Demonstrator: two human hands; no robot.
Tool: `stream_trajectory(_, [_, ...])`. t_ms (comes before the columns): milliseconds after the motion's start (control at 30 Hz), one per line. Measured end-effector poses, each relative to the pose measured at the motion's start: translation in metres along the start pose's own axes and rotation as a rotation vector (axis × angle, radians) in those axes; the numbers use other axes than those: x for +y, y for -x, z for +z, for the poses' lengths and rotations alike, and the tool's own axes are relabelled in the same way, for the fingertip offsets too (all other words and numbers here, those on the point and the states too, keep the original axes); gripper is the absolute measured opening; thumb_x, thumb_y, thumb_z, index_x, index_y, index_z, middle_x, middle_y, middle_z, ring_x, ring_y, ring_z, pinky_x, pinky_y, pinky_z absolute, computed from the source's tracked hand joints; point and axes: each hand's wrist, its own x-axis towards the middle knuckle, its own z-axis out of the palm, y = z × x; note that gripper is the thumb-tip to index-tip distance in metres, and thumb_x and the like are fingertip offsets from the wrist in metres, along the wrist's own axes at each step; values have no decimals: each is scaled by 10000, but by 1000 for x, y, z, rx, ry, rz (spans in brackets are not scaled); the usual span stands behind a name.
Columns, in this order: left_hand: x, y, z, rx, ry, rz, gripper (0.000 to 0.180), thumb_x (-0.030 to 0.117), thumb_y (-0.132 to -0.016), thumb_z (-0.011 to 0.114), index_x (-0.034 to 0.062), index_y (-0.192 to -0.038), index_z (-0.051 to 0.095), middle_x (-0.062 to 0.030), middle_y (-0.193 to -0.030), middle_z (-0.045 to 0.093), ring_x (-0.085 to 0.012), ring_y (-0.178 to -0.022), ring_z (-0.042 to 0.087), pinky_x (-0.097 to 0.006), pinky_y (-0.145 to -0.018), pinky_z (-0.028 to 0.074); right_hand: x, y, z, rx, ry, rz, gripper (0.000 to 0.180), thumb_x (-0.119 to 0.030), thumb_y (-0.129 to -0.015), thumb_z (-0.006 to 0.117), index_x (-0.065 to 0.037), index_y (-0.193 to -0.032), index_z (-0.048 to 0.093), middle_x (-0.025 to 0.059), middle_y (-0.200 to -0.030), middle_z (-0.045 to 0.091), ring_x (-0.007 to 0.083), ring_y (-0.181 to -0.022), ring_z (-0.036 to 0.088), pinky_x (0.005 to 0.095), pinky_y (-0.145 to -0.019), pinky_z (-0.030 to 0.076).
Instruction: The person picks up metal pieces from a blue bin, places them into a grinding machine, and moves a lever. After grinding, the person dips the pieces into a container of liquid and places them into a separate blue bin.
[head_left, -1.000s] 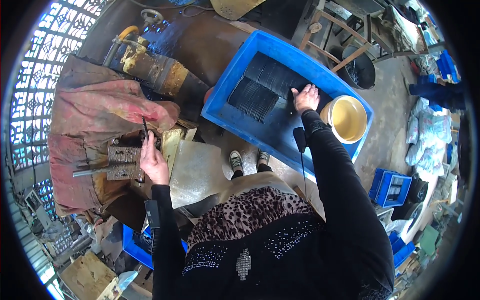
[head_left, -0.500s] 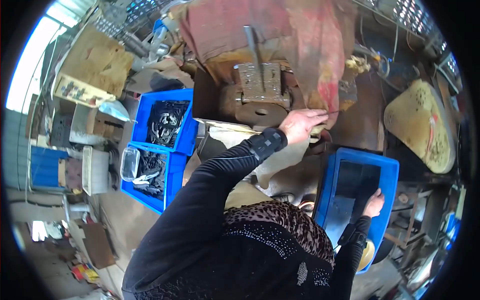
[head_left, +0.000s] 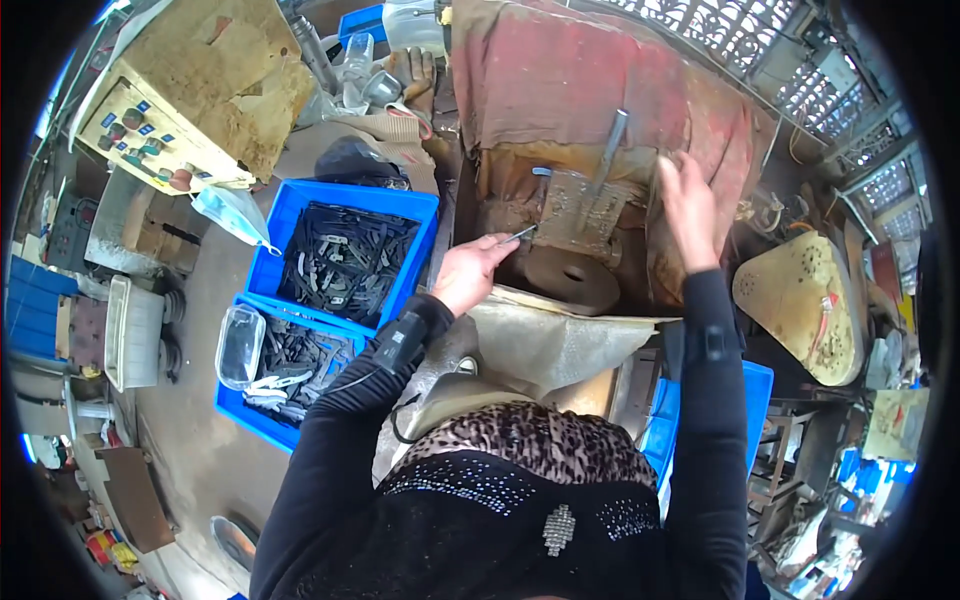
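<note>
My left hand (head_left: 468, 272) is closed, thumb and fingers pinching one end of a thin metal strip (head_left: 519, 236). The strip points up and right, toward a rough, pitted metal block (head_left: 578, 215) with a grey handle bar (head_left: 609, 150) rising from it. Just below the block lies a round grinding wheel (head_left: 572, 279) with a hole in its middle. My right hand (head_left: 688, 212) is raised at the right side of this machine, in front of a stained red cloth (head_left: 580, 65). Its fingers stretch upward, and I see nothing in them.
Two blue bins (head_left: 262, 262) at left hold many dark, narrow pieces; a clear plastic box (head_left: 240, 347) sits on the nearer one. A control box with knobs (head_left: 160, 150) stands far left. Below my right forearm is another blue bin (head_left: 757, 400). A triangular cream panel (head_left: 805, 305) is at right.
My left hand has moved left from the machine's right side to beside the block, still holding the thin strip. My right hand has risen from the right-hand blue bin to the red cloth.
</note>
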Motion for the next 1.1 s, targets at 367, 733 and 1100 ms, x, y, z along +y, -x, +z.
stream_trajectory(367, [-23,15,-9,-55,-117,88,520,-32,-698,571,31,-1212,619,-152,-1055,623,-337,-865,645,-366,-693,541,-73,-65,87,-94,387,157,488,-474,-985,429,-7,-1067,544,258,-957,683,436,-955,653,518,-836,495])
stream_trajectory(733, [-18,11,-12,-98,-137,-14,485,-48,-692,574,21,-1168,636,-136,-907,576,-318,-772,621,-391,-641,520,-77,-71,82,-166,383,192,432,-430,-993,422,-20,-1071,537,263,-993,676,437,-984,642,515,-844,489])
stream_trajectory(1100, [-15,-36,-24,51,83,-137,504,-147,-680,522,6,-1145,646,-173,-930,630,-301,-780,633,-387,-676,524,-45,13,21,-189,-89,-3,340,-385,-941,591,-47,-983,572,220,-904,678,386,-799,660,452,-710,506])
